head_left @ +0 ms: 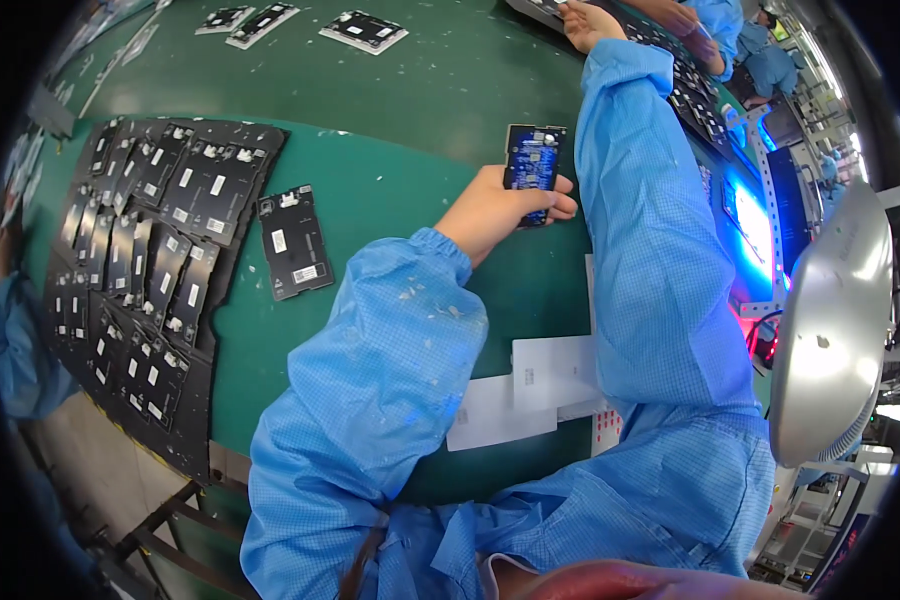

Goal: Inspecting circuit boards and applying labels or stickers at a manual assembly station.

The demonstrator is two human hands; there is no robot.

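Observation:
My left hand (500, 205) is closed around the lower part of a flat, dark rectangular panel (532, 160), thumb across its face. Blue light shines off that face, and a small white connector sits near its top right corner. Far forward, at the top edge of the view, my right hand (592, 25) reaches beside a black tray (530, 10). Its fingers are pinched together at a small whitish bit, too cut off to name. Another black panel (294, 243) with white labels lies on the green table, left of my left forearm.
A large black tray (240, 190) with several rows of black panels covers the left side. Several panels (364, 32) lie at the far edge. White sheets (555, 372) rest under my right arm. A lit blue screen (748, 225) and a silver lamp (832, 330) stand right. Co-workers are nearby.

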